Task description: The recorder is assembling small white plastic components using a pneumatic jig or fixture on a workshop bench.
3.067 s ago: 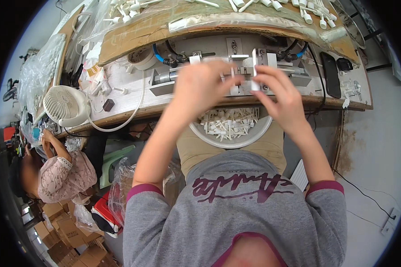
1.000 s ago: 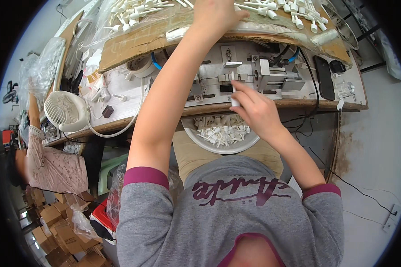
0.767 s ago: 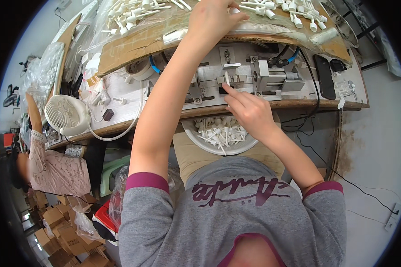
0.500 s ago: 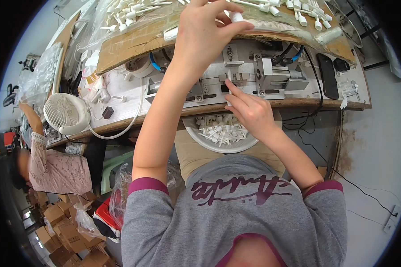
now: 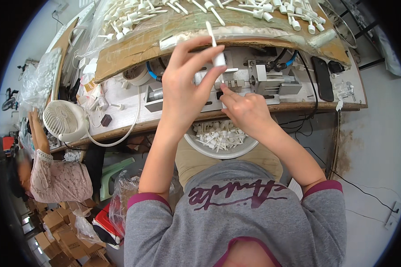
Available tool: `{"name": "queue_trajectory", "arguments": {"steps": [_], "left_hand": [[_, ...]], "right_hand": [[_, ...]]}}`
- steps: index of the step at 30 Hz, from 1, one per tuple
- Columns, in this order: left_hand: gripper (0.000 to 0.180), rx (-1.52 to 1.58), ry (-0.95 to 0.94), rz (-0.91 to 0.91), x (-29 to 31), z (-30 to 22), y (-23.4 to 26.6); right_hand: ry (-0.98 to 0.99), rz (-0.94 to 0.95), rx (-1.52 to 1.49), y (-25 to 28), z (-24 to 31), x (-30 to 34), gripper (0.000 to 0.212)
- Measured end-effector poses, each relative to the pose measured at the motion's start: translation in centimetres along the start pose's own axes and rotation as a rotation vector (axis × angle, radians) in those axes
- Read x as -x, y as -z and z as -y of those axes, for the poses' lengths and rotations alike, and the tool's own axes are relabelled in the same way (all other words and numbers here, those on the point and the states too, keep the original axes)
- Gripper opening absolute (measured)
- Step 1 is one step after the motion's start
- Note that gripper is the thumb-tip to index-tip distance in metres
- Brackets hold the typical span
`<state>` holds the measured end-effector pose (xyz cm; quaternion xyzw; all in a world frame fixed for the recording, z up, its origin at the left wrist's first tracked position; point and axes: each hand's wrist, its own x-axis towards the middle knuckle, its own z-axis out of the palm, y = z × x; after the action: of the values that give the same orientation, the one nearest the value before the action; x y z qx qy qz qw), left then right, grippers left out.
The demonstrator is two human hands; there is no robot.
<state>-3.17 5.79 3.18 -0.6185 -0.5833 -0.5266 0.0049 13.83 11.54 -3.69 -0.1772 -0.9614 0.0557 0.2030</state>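
Observation:
Pinched between the thumb and fingers of my left hand (image 5: 182, 89) is a white capped stick (image 5: 218, 59), its thin stem pointing up and away from me. It hangs in the air just in front of the metal clamping fixture (image 5: 233, 83). My right hand (image 5: 248, 112) reaches to the near side of that fixture, thumb and forefinger drawn together at it. A bit of white shows at those fingertips, but what they hold is mostly hidden. Below, a round basket (image 5: 220, 155) of small white plastic parts rests on my lap.
Many white capped sticks (image 5: 258, 12) lie on plastic over cardboard (image 5: 120, 58) at the back. A metal cylinder unit (image 5: 272, 78) and a phone (image 5: 321, 79) are to the right. A white fan (image 5: 64, 116) stands left; beyond it a co-worker (image 5: 60, 173) sits.
My left hand has come back toward me from the pile, bringing a white capped stick over to the fixture. My right hand stays at the fixture, its fingers more bent.

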Motion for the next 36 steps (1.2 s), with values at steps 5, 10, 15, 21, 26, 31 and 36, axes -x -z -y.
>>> {"name": "queue_trajectory", "arguments": {"steps": [5, 10, 15, 21, 26, 31, 36], "left_hand": [[0.038, -0.044, 0.118, 0.089, 3.7, -0.9, 0.6], [0.029, -0.294, -0.017, 0.208, 7.7, -0.5, -0.2], [0.029, -0.416, -0.054, 0.29, 9.5, 1.0, -2.9], [0.028, -0.47, -0.032, 0.371, 8.1, 1.1, -3.5], [0.028, -0.462, -0.003, 0.375, 8.2, 1.2, -3.2], [0.029, -0.238, 0.13, 0.411, 3.9, 0.1, -2.1], [0.022, -0.213, -0.16, -0.069, -5.9, 1.5, -2.3]], "right_hand": [[-0.078, -0.089, -0.217, 4.1, -2.9, -3.1, 0.018], [-0.221, -0.372, 0.328, 8.8, -14.0, -9.8, 0.034], [-0.308, -0.083, 0.038, 6.1, -14.8, -13.2, 0.039], [-0.123, -0.238, -0.057, 5.6, -10.0, -13.8, 0.034], [-0.361, -0.299, -0.576, 9.1, -7.7, -10.8, 0.03], [-0.255, -0.419, -0.606, 7.0, -4.5, -3.3, 0.027], [-0.1, -0.303, -0.266, 3.1, -0.7, 2.0, 0.029]]}}
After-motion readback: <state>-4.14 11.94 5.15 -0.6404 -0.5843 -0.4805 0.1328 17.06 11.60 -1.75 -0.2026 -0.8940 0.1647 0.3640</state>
